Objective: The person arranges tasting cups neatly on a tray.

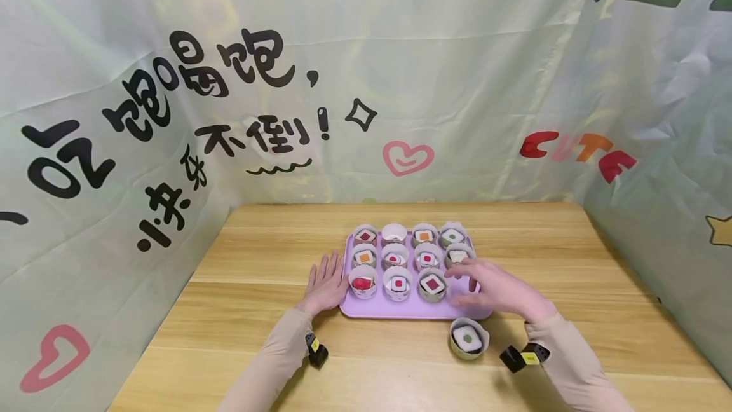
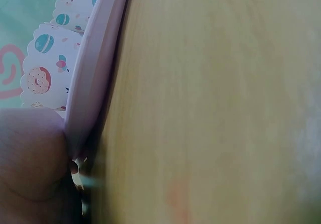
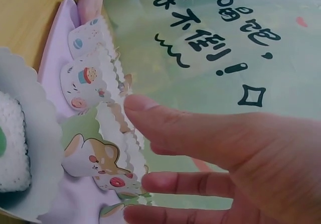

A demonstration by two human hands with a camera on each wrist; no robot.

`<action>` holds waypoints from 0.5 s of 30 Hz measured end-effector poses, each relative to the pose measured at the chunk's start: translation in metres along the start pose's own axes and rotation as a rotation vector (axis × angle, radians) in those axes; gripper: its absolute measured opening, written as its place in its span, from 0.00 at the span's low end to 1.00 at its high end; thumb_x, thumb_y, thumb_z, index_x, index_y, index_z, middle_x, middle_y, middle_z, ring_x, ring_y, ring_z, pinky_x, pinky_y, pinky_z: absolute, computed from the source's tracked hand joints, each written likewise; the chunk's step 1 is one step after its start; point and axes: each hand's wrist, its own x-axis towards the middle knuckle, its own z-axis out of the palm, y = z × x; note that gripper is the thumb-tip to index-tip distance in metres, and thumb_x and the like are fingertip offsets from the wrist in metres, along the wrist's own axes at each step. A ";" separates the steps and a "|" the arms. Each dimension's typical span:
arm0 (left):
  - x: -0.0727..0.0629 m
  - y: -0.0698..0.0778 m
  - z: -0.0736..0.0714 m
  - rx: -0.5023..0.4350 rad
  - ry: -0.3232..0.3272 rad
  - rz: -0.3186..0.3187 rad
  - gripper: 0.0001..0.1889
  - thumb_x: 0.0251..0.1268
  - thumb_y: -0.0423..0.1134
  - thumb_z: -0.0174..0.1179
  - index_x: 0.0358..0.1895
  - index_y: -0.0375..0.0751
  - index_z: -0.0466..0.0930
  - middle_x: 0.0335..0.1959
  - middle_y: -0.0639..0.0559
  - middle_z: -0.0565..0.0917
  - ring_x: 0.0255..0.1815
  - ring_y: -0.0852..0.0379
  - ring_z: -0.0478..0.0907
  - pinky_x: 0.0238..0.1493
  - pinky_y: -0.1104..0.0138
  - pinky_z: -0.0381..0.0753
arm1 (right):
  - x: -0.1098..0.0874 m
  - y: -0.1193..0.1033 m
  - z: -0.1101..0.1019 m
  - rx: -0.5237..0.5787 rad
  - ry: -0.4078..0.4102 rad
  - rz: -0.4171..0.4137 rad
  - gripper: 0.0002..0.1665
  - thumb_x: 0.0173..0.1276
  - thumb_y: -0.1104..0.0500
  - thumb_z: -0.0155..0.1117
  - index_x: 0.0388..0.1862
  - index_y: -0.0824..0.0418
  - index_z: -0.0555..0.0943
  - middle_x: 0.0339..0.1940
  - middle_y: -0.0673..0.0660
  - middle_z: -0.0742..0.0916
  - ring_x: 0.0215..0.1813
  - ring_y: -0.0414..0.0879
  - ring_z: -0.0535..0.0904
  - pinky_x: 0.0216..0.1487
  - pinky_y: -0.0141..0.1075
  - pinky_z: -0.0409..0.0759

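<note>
My left hand [image 1: 326,281] rests with straight fingers against the left edge of a pink-purple tray [image 1: 394,311]. Rows of scalloped paper cups stand on it, most with a toy-like sushi piece inside. My right hand [image 1: 500,286] is over the tray's right side, thumb and fingers spread, holding nothing. Close to its fingers are a cup with a white-topped piece [image 1: 459,255] and a cup with a dark red square centre [image 1: 432,285]. Between me and the tray, on the table, stands a paper cup [image 3: 47,118] with a green-centred sushi piece [image 1: 467,338].
The wooden table [image 1: 274,240] reaches back to a printed cloth [image 1: 457,81] that hangs behind and on both sides. A cup with a red piece [image 1: 363,283] stands at the tray's front left, close to my left hand.
</note>
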 end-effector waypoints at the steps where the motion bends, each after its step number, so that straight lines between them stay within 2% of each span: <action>1: 0.001 -0.001 0.001 0.001 0.000 -0.001 0.33 0.79 0.49 0.34 0.82 0.43 0.46 0.85 0.43 0.42 0.86 0.41 0.34 0.83 0.44 0.29 | -0.001 -0.001 0.000 0.005 -0.011 -0.004 0.27 0.63 0.53 0.74 0.57 0.65 0.82 0.56 0.68 0.85 0.39 0.48 0.84 0.38 0.36 0.83; 3: 0.002 -0.002 0.003 0.003 0.005 0.001 0.32 0.80 0.49 0.34 0.82 0.43 0.47 0.85 0.44 0.42 0.86 0.41 0.34 0.83 0.43 0.30 | -0.003 -0.002 0.000 0.014 -0.036 -0.011 0.26 0.63 0.52 0.73 0.56 0.65 0.83 0.59 0.72 0.83 0.37 0.46 0.83 0.36 0.33 0.81; 5: 0.003 -0.004 0.004 0.005 0.007 0.002 0.32 0.80 0.50 0.33 0.82 0.44 0.47 0.85 0.45 0.42 0.86 0.41 0.34 0.83 0.43 0.30 | -0.004 -0.004 0.000 0.025 -0.056 -0.019 0.26 0.62 0.51 0.74 0.55 0.64 0.83 0.59 0.72 0.83 0.36 0.44 0.82 0.35 0.30 0.78; 10: 0.005 -0.006 0.005 0.012 0.015 0.001 0.33 0.80 0.52 0.33 0.82 0.45 0.47 0.85 0.45 0.42 0.86 0.42 0.35 0.83 0.43 0.31 | -0.006 -0.010 0.000 0.059 -0.109 -0.037 0.27 0.60 0.48 0.75 0.53 0.62 0.84 0.51 0.61 0.86 0.34 0.39 0.80 0.35 0.28 0.76; 15: 0.006 -0.007 0.006 0.012 0.011 -0.002 0.33 0.80 0.51 0.34 0.82 0.45 0.47 0.85 0.45 0.42 0.86 0.42 0.34 0.83 0.43 0.30 | -0.007 -0.018 0.001 0.094 -0.191 -0.014 0.32 0.60 0.44 0.75 0.56 0.63 0.83 0.48 0.58 0.86 0.37 0.41 0.80 0.37 0.31 0.77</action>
